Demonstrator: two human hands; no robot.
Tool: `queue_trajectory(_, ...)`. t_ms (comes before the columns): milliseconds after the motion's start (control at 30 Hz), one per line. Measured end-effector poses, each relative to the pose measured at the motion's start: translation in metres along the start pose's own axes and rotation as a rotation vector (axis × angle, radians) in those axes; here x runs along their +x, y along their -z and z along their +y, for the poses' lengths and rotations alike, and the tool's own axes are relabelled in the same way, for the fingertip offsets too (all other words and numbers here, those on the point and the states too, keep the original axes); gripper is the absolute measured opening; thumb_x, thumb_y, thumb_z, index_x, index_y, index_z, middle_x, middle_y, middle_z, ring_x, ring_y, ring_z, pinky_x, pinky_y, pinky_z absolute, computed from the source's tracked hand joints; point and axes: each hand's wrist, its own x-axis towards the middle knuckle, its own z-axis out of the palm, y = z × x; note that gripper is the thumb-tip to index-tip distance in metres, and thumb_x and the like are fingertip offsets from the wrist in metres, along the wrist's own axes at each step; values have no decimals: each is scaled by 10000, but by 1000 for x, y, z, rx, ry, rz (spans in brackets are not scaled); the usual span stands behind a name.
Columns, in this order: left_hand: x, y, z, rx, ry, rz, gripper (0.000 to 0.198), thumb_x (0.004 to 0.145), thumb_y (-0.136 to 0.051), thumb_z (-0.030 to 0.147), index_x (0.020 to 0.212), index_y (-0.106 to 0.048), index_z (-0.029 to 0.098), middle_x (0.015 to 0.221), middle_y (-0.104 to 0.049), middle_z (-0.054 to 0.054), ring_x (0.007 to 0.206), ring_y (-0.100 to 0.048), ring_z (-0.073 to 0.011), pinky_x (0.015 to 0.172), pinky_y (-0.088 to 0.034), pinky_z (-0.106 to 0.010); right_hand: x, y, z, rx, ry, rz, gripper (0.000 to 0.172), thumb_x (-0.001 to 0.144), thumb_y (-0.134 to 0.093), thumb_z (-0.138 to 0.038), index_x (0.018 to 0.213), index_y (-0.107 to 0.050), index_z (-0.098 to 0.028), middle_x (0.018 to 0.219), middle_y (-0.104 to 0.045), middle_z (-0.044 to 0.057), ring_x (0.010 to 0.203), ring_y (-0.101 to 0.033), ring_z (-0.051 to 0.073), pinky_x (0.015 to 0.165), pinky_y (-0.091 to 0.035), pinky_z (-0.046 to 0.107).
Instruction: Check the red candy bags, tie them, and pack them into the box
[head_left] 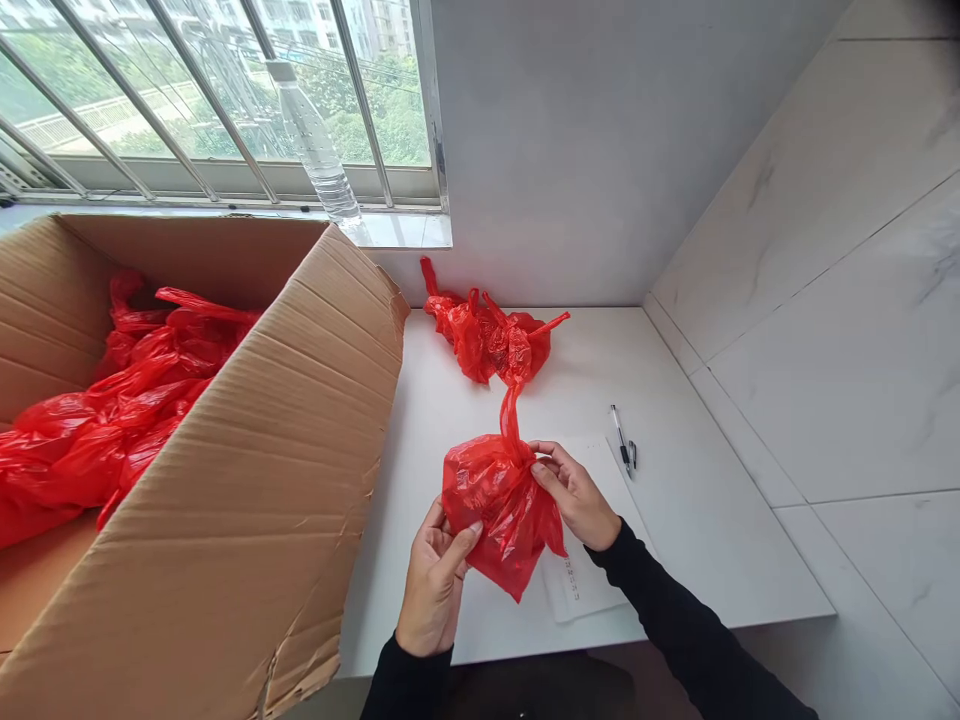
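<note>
Box: an open cardboard box (262,450) holds loose red bags (112,400).
Sill: a clear bottle (315,150) stands upright.
Left hand (435,580): curled, thumb and fingers gripping the red bag (499,505) from below.
Bag: held just above the table (712,520), in front of a red pile (491,340).
Right hand (574,495): fingertips pinch the bag's gathered neck.
Paper (585,585): the print is too small to read.
Pen (622,440): lies beside the paper.

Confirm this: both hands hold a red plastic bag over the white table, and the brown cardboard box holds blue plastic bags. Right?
Wrong colour: the head view shows red plastic bags in the brown cardboard box. Left hand and right hand do hold a red plastic bag over the white table.
</note>
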Motion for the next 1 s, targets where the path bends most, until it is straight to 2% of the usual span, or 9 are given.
queue_trajectory(100,0,-1,-2,16,-31,39,698,689,-867,235,1325,-581,250,1183,-729,-88,1153,-654,-304,935,-532,-363,-8,-3,-7,52,-23,-169,627,907,-668,-447,1432,-375,-269,1273,-626,83,1157,-609,227,1015,-481,418)
queue_trajectory(167,1,-2,-3,27,-43,60,721,677,-874,229,1332,-576,262,1167,-735,-74,1162,-648,-308,935,-529,-362,-12,-7,-9,62,-13,-232,695,867,-726,-401,1448,-367,-271,1343,-593,91,1220,-581,244,1048,-472,435)
queue_trajectory(300,-2,-6,-1,29,19,16,644,732,-840,275,1322,-588,217,1219,-713,-121,1167,-644,-339,933,-532,-395,-12,-12,-6,78,29,-129,560,871,-712,-372,1355,-453,-258,1275,-634,85,1115,-638,242,987,-514,430)
queue_trajectory(433,-8,-10,-2,18,113,-42,575,739,-834,293,1267,-630,188,1242,-703,-160,1140,-660,-351,931,-542,-432,-9,-8,-5,93,40,-78,498,881,-689,-353,1317,-467,-261,1299,-618,80,1143,-628,240,976,-520,411)
queue_trajectory(500,-7,-9,-5,21,101,-19,619,708,-857,271,1276,-623,202,1244,-705,-149,1143,-660,-344,931,-545,-430,-11,-7,-7,65,29,-90,513,900,-667,-377,1350,-447,-261,1357,-583,89,1207,-599,241,1017,-500,416)
queue_trajectory(567,-5,-6,-7,30,68,9,638,683,-873,246,1269,-622,212,1241,-708,-130,1153,-655,-333,946,-540,-421,-13,-8,-8,46,0,-142,600,895,-684,-393,1408,-401,-263,1417,-540,96,1271,-559,240,1080,-458,432)
queue_trajectory(667,-1,-2,-8,51,54,5,542,676,-876,219,1173,-664,186,1210,-719,-129,1138,-659,-330,949,-538,-423,-17,-10,-7,81,-42,-198,682,854,-747,-398,1418,-391,-254,1397,-561,102,1268,-559,240,1097,-442,455)
queue_trajectory(833,-4,4,-4,47,67,-35,372,774,-798,292,1107,-696,163,1189,-722,-147,1123,-663,-342,891,-563,-427,-15,-8,-1,160,-48,-132,624,796,-801,-406,1308,-482,-247,1333,-598,106,1189,-602,251,1021,-497,449)
queue_trajectory(1000,-2,11,-5,58,66,-12,522,761,-817,317,1239,-661,179,1131,-739,-135,1057,-692,-313,866,-574,-409,-13,-4,2,168,-88,-207,570,804,-784,-441,1271,-522,-245,1284,-624,87,1186,-597,244,1048,-476,457)
